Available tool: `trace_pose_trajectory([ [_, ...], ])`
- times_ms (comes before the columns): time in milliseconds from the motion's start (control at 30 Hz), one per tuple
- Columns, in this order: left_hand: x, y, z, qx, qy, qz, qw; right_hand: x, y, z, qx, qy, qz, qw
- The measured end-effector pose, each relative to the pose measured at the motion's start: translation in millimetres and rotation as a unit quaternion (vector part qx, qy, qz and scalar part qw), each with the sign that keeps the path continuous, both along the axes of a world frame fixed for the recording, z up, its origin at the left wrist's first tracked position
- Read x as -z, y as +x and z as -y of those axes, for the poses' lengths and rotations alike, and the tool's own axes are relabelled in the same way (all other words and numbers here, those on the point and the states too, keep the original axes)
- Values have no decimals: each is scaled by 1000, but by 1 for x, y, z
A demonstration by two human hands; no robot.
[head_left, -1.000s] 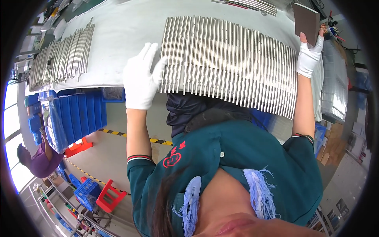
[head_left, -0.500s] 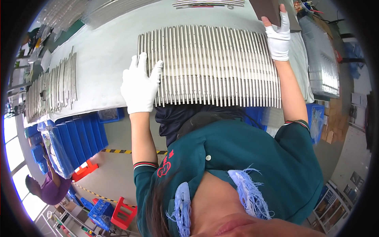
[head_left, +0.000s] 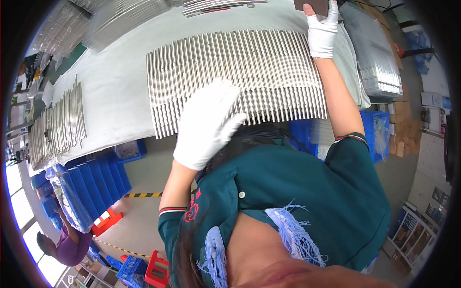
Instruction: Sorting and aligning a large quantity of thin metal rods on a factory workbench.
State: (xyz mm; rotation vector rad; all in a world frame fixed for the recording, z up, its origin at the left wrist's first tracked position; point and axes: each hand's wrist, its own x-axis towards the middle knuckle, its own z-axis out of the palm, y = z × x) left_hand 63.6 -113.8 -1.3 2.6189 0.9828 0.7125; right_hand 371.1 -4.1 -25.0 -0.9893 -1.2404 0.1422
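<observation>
- Two gloved hands are on the job, and I go from left to right over what I can see.
- Far left on the table (head_left: 120,91), a smaller batch of rods (head_left: 57,125) lies side by side in a loose row; I judge it as a set that is put aside, well apart from the main one.
- Below the table edge, blue bins (head_left: 91,187) stand on the floor, and another person (head_left: 62,245) is near the lower left rim, not part of my work.
- In the middle lies the main row of rods (head_left: 235,81), packed close and parallel. The left end looks a little uneven at the near edge, so I judge the lining up as mostly done but not finished there.
- My left hand (head_left: 206,125) rests flat over the near ends of this row, fingers spread, holding nothing.
- My right hand (head_left: 321,31) is at the far right corner of the row and touches a dark flat block (head_left: 312,5) at the top rim. I cannot tell if the fingers grip it or only press on it.
- On the right, a stack of trays (head_left: 374,62) sits near the table end.
- The block is cut off by the picture edge, the left glove hides some rod ends, and more metal parts at the top are too bent by the lens for me to say what they are.
</observation>
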Motion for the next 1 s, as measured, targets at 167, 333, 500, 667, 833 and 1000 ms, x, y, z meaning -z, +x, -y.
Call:
trace_pose_trajectory([
  [167,19,64,4,128,-12,-42,991,-4,4,6,45,3,74,996],
  [333,30,77,9,94,5,-58,994,-8,5,12,24,3,22,999],
  [500,34,79,13,73,28,-55,995,-13,0,14,20,-21,-33,999],
  [667,41,82,17,45,63,-46,996,-9,6,7,71,16,43,996],
  [833,47,82,16,64,66,-12,996,-18,13,21,13,-86,26,996],
  [1000,46,73,18,74,79,-9,994,-89,-11,68,23,-504,306,807],
])
